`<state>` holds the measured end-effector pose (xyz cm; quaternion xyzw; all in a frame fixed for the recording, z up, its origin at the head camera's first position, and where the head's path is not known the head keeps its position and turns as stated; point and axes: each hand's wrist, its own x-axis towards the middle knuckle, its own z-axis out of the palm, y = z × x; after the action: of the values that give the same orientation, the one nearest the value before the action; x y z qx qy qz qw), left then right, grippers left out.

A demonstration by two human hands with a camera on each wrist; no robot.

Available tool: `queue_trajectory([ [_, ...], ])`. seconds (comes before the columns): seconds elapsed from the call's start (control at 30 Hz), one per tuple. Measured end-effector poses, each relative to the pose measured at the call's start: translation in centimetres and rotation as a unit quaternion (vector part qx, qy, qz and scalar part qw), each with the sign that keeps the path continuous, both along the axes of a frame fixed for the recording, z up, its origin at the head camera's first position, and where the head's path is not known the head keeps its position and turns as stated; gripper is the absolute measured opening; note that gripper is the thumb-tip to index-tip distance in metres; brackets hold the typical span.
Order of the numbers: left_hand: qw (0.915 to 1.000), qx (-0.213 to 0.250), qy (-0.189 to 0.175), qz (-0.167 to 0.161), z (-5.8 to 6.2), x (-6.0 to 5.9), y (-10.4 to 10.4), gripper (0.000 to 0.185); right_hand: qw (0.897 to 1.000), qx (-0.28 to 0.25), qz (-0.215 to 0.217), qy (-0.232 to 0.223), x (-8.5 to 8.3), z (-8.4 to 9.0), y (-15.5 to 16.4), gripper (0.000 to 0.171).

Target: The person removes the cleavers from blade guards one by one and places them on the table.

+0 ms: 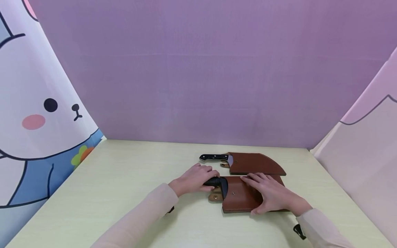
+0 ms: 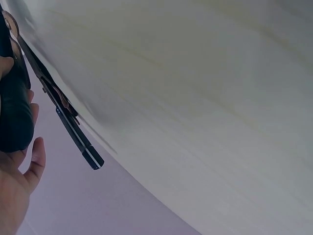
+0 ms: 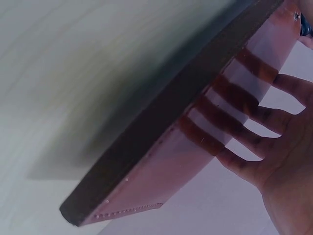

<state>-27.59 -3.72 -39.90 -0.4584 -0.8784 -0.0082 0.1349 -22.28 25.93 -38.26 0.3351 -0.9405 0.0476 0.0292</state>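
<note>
Two brown leather knife sheaths lie on the pale table (image 1: 124, 193). The near sheath (image 1: 240, 198) holds a knife whose black handle (image 1: 214, 181) my left hand (image 1: 195, 179) grips; the same handle (image 2: 14, 112) fills the left wrist view beside my left hand (image 2: 19, 191). My right hand (image 1: 268, 193) lies flat on the near sheath, fingers spread, thumb at its front edge. In the right wrist view the straight fingers (image 3: 254, 132) press on the sheath (image 3: 195, 147). The far sheath (image 1: 255, 163) holds a second knife with a black riveted handle (image 1: 214, 157).
A purple backdrop (image 1: 204, 69) stands behind the table. A cartoon bear panel (image 1: 37, 113) borders the left side and a pale pink panel (image 1: 366, 148) the right. The second knife's handle (image 2: 78, 139) shows edge-on in the left wrist view.
</note>
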Motion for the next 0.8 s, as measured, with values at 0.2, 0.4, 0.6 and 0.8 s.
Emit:
queue_trajectory([
  [0.2, 0.9999, -0.001, -0.008, 0.006, 0.04, 0.04, -0.07, 0.04, 1.0, 0.001, 0.001, -0.004, 0.04, -0.03, 0.01, 0.104],
  [0.4, 0.9999, 0.0, -0.008, 0.007, 0.07, 0.11, -0.24, 0.04, 1.0, 0.002, 0.001, -0.005, 0.04, -0.06, 0.06, 0.104],
  [0.6, 0.9999, 0.003, -0.012, 0.009, 0.17, 0.16, -0.55, 0.04, 1.0, 0.0, -0.001, 0.001, -0.05, -0.2, 0.43, 0.104],
  [0.8, 0.9999, 0.004, -0.008, 0.007, 0.08, 0.14, -0.77, 0.038, 1.0, -0.003, -0.002, 0.001, 0.01, -0.25, 0.64, 0.104],
])
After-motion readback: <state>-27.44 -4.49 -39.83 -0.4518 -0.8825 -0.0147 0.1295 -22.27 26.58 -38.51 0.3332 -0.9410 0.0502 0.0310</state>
